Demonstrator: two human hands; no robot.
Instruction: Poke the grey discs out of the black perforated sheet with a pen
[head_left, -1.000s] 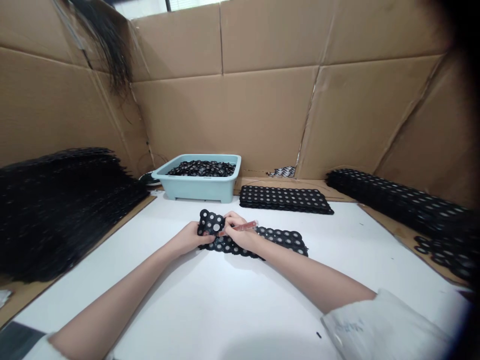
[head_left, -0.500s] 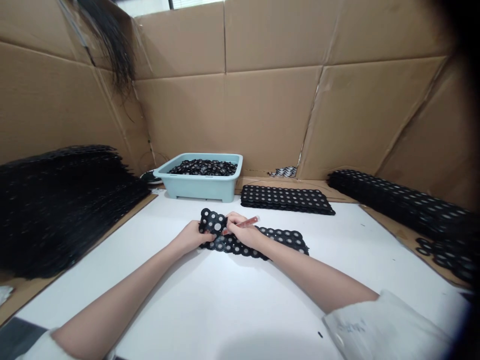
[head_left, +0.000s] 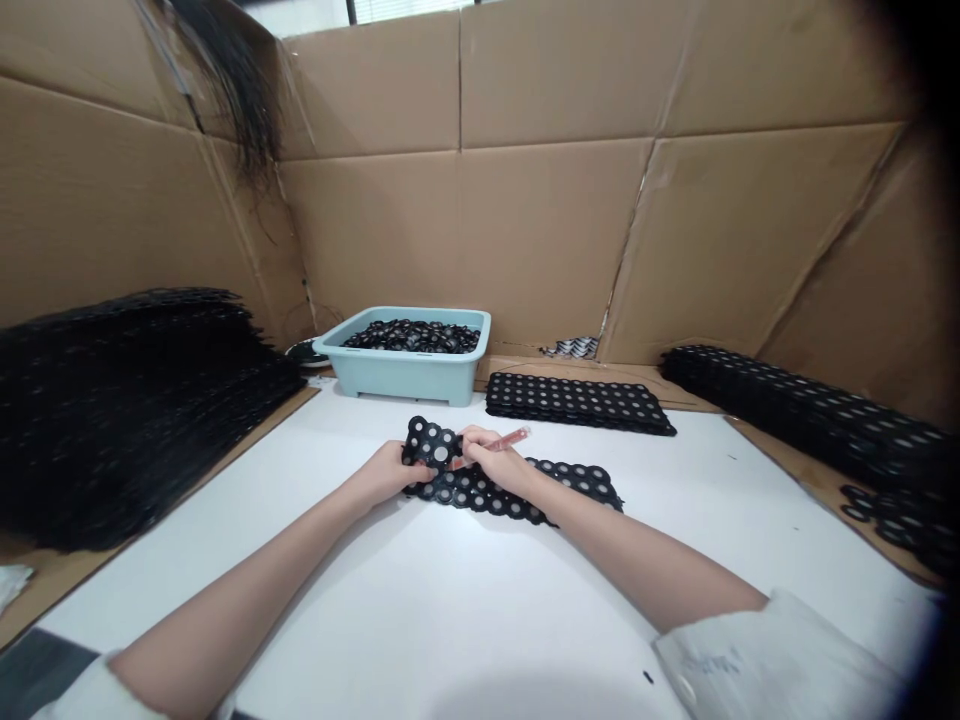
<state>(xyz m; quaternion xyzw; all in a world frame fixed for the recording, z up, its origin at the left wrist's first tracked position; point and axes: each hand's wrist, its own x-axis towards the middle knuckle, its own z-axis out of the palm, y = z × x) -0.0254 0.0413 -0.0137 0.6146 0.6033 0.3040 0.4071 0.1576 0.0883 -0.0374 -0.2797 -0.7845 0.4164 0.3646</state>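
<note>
Left of the teal tub (head_left: 409, 375): tall heap of black perforated sheets (head_left: 127, 410), stacked along the cardboard wall (head_left: 555, 250).

In front of the tub, on the white table (head_left: 450, 610): left hand (head_left: 390, 472), fingers curled shut around the raised left end of a black perforated strip (head_left: 510, 485), thumb on top, end tilted up toward the camera. Rest of the strip flat on the table, running rightward from the tub's front.

Just right of that, still in front of the tub: right hand (head_left: 491, 462), fingers closed in a writing grip on a slim reddish pen-like tool (head_left: 501, 442), tip pressed at one silvery disc near the lifted end.

Best handling, as a judgement: keep the lifted end pinned firmly so the strip does not flex under the tip; aim the tool squarely at a single disc; press near the supporting fingers rather than over unsupported material; avoid dragging the flat part sideways.

The tub itself: open-topped, filled nearly to the rim with loose small black ring-like parts (head_left: 412, 336), exact shape too small to tell.

Right of the tub: neat low stack of perforated strips (head_left: 577, 402) lying flat. Further right of the tub, along the cardboard: longer pile of the same strips (head_left: 810, 410), a few loose pieces (head_left: 892, 515) at its near end.
</note>
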